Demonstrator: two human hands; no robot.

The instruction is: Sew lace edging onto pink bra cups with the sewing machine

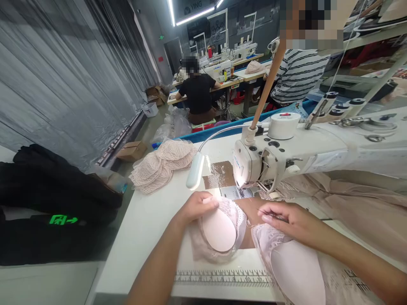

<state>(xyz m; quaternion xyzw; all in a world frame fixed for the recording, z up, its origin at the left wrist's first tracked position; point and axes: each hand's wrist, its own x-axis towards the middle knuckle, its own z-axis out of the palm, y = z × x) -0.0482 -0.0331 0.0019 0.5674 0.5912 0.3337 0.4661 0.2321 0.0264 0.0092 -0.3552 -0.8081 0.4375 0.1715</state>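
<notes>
From where I stand, the grey curtain (79,80) hangs at the far left, and a lace pile (160,165) sits at the back corner of the white table (149,233). Next comes the lamp (195,171), leaning on its bendy neck and lighting the work.

Below it the left hand (201,206) pinches the top edge of the left cup (219,232), thumb on the smooth inside, the other fingers mostly hidden. That cup lies face up in front of the machine (248,159), above the ruler (222,278) printed along the table edge. It looks light and springy, a moulded pad that should dent and recover; the lace around it seems thin, easy to snag or stretch. I'd take it by the padded rim rather than by the lace.

A wisp of thread (249,223) shows between the cups; whether they are joined I can't tell.

The right hand (281,216), well apart from the other, is closed round a thin dark tool (280,217), too small to name, just over the lacy top of the right cup (299,271). Farther right, sheer fabric (359,212) spreads in folds, limp and probably slippery.
</notes>
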